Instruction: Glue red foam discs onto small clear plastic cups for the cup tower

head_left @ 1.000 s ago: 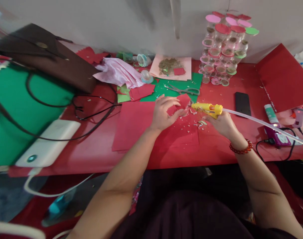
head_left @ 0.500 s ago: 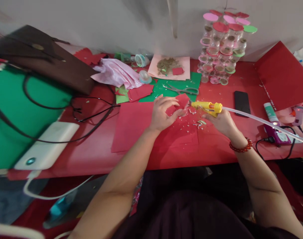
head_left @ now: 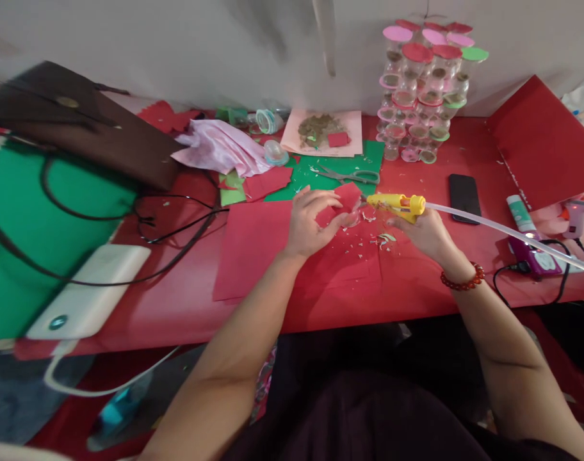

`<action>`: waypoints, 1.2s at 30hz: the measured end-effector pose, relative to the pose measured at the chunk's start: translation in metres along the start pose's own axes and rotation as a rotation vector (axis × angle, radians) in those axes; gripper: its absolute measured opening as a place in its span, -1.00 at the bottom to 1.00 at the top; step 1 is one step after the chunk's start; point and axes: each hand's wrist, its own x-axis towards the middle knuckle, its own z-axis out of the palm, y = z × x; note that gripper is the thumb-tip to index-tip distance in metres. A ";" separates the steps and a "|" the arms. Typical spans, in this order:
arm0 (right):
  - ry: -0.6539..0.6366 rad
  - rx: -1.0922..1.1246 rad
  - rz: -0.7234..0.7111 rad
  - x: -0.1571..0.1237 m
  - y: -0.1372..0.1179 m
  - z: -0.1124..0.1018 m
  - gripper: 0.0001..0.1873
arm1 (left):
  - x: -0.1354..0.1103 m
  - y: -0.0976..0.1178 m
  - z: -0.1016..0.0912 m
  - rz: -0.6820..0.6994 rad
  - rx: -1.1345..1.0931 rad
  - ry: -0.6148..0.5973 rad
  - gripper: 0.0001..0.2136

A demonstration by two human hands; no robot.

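Observation:
My right hand [head_left: 427, 234] is wrapped round the handle of a yellow hot glue gun [head_left: 396, 205], with a long clear glue stick [head_left: 484, 222] running out of its back. Its nozzle points left, at the edge of a small piece of red paper [head_left: 348, 194]. That piece sits in my left hand [head_left: 314, 221], pinched between thumb and fingers, together with what looks like a small clear plastic cup [head_left: 352, 219], partly hidden. Below both hands lie red paper sheets [head_left: 256, 246] and scattered paper scraps [head_left: 385, 239].
Scissors [head_left: 352, 176] rest on green paper behind my hands. A stack of clear cups with coloured discs [head_left: 412, 105] stands at the back. A phone [head_left: 463, 197] lies right, near a purple cabled device [head_left: 536, 259]. Left are a brown bag [head_left: 81, 128], black cables and a white power strip [head_left: 93, 291].
The view has shifted slightly. Both hands keep nearly the same pose, with the glue gun's nozzle still at the red paper.

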 end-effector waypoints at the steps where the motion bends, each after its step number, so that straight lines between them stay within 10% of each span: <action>1: 0.000 0.003 -0.002 0.000 0.000 0.000 -0.61 | 0.000 0.000 0.000 0.003 0.000 0.003 -0.61; 36: 0.017 0.063 -0.071 0.008 0.002 0.007 -0.60 | -0.002 0.000 -0.003 -0.025 0.044 -0.033 -0.75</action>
